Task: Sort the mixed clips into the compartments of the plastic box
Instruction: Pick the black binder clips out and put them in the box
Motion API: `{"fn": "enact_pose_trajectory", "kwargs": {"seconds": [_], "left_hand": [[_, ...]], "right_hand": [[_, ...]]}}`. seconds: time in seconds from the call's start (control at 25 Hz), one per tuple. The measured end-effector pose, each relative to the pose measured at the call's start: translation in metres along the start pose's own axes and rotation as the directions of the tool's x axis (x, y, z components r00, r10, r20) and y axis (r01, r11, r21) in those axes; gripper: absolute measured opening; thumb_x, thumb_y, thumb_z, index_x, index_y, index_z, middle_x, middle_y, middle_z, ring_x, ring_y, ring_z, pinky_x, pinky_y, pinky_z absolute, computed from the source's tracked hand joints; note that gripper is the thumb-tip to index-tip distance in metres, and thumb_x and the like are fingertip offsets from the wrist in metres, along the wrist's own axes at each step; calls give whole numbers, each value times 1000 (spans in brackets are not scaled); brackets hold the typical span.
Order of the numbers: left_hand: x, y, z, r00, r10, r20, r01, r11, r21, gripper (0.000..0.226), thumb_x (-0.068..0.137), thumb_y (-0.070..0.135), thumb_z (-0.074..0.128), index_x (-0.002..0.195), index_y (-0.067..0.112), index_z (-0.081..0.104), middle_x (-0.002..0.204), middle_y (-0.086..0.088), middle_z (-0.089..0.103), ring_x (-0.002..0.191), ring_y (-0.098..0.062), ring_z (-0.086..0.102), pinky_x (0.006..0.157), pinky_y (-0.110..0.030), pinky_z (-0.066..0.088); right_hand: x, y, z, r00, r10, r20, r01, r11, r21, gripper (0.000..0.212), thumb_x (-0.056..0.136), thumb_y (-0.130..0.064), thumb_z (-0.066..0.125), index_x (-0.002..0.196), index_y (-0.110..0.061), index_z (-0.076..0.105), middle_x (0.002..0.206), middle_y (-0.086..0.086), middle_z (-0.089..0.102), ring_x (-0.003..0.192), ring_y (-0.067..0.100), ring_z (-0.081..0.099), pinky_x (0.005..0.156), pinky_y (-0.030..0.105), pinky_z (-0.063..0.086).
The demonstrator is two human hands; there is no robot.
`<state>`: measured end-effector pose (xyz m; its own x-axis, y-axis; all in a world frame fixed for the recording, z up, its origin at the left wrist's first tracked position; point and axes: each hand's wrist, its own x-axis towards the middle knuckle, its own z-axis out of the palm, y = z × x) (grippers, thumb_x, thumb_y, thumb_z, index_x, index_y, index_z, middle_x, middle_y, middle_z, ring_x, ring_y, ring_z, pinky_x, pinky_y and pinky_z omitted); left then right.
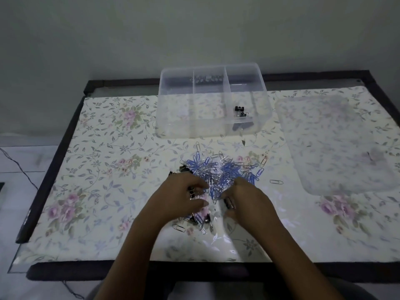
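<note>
Blue and silver clips (218, 172) lie heaped before the box (173, 126); left hand (184, 195) curls round black clips (191, 192), right hand (246, 198) pinches another, likely gathering them for the right compartment (244, 94)

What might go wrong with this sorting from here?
1. The pile is blue and silver paper clips tangled with black binder clips. Pulling one out may drag others into the wrong compartment of the box.
2. A stray clip lies apart, right of the pile, and may be overlooked.
3. The left hand and right hand are both in the pile, which may push clips toward the near table edge.
</note>
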<state>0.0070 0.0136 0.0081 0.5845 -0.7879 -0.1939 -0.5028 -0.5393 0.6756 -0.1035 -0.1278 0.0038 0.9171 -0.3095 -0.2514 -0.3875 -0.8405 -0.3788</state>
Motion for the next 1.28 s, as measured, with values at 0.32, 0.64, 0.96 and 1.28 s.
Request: {"fn": "enact_pose_trajectory", "kwargs": {"seconds": [0.32,0.64,0.96,1.28], "left_hand": [[4,-13,9,947,114,299,-120,993,2,33,53,40,71,86,34,72,77,12,63,77,-4,55,67,-22,44],[5,-5,16,967,211,146,-200,976,-84,17,62,38,73,77,30,74,72,12,58,76,0,52,65,-8,34],[10,-11,-25,946,-309,-101,-81,79,-994,40,38,14,73,71,10,51,66,-5,65,58,-20,63,55,-25,55],[8,-12,-24,825,-523,-213,339,761,-553,23,85,26,62,66,13,66,52,1,51,40,-3,40,47,-19,32]], "right_hand": [[15,9,1,990,-60,-127,99,939,329,10,74,-7,67,77,-10,76,80,4,49,67,11,50,57,12,37],[27,11,-20,907,322,271,-240,-134,961,22,88,3,48,72,-1,63,63,12,67,41,8,47,41,17,44],[32,8,-7,894,277,353,-319,-162,934,24,93,-16,46,78,-7,62,47,-2,50,39,9,35,39,18,31],[20,-13,32,945,-254,-208,310,901,305,25,71,-36,65,94,-27,70,70,-11,51,58,3,48,49,18,35]]}}
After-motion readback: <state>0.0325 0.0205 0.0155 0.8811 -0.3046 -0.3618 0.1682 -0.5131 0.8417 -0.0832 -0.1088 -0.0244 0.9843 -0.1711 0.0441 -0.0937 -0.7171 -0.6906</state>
